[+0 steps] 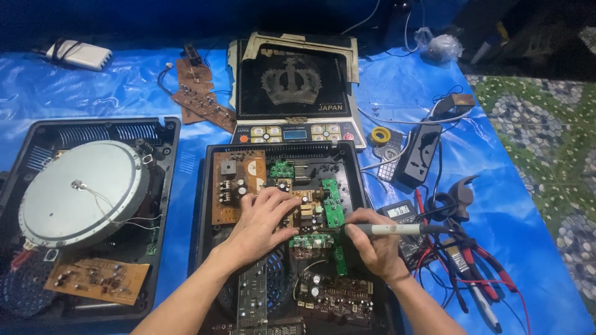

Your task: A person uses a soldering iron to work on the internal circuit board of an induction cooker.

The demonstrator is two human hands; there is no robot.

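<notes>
The left hand (264, 223) lies on the brown board (239, 177) in the black box (205, 248), fingers spread. The right hand (372, 248) has its fingers pinching a pen-shaped tool (397, 229).

We note a glossy blue plastic sheet (74, 93) covering the work surface, creased and catching overhead light in pale streaks. At right lies a green patterned mat (546, 136) with pebble-like ovals. The far edge falls into deep shadow.

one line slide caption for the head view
Left hand steadies circuit boards in an open black casing; right hand holds a soldering iron.
</notes>
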